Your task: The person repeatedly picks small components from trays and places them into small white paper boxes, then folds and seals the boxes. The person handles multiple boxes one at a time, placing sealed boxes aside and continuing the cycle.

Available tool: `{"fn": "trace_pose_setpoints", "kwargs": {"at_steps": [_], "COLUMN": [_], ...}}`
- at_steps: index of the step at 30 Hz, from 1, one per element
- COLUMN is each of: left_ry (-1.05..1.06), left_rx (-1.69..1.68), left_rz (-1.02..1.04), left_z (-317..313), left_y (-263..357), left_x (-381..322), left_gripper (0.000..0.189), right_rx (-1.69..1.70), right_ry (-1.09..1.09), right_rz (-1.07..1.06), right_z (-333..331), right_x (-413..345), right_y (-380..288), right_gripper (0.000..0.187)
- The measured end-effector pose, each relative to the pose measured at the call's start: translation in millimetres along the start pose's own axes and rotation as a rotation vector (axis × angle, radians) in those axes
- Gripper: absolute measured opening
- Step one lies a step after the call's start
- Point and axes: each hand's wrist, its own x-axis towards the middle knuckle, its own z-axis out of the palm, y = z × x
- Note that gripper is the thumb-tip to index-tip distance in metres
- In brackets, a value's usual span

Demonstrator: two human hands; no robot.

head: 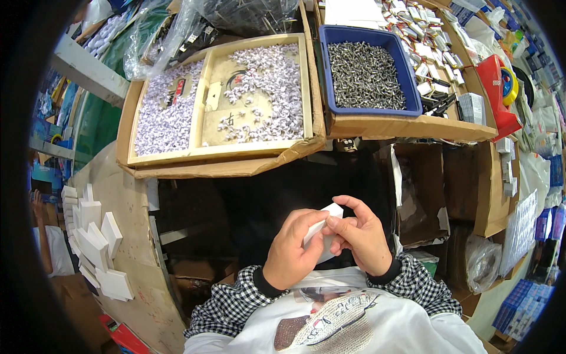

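A small white box (327,221) is held above the person's lap, tilted, with its narrow end up. My left hand (297,248) is closed around its left side, fingers over the top edge and thumb along the front. At its right side is my right hand (360,234), thumb and fingers bunched against the box near its upper end, index finger raised and bent. Whether those fingertips pinch a flap or something small is hidden. Beyond the hands lie a divided wooden tray (201,110) of small white plastic pieces and a blue plastic bin (373,112) of small metal cylindrical parts.
Similar white boxes (90,239) are piled on the board at left. Right of the bin lie many small white-wrapped parts (424,35) and a red tape dispenser (499,97). An open cardboard box (422,194) stands below. Another person's arm (43,243) shows at far left.
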Motion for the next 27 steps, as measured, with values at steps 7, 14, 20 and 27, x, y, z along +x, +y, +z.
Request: {"fn": "trace_pose_setpoints", "kwargs": {"at_steps": [7,14,20,27], "left_ry": [0.089,0.201,0.039,-0.557], "left_rx": [-0.092,-0.343,0.051,0.733], "left_rz": [-0.016,-0.302,-0.029,0.336], "left_z": [7.1,11.5,-7.6,-12.8], "left_y": [-9.8,-13.6,-19.6,1.1], "left_x": [1.1,0.3,25.1,55.7], "left_gripper": [0.024,0.019,0.026,0.099], "right_rx": [-0.397,-0.890,-0.508,-0.799], "right_ry": [-0.017,-0.107,-0.177,-0.325], "right_rz": [0.069,-0.409,-0.181,-0.088], "right_z": [-9.0,-27.8,-34.1,-66.8], "right_x": [3.8,4.7,10.8,16.5], "right_y": [8.5,29.8,31.1,-22.1], "right_gripper": [0.048,0.051,0.061,0.062]}}
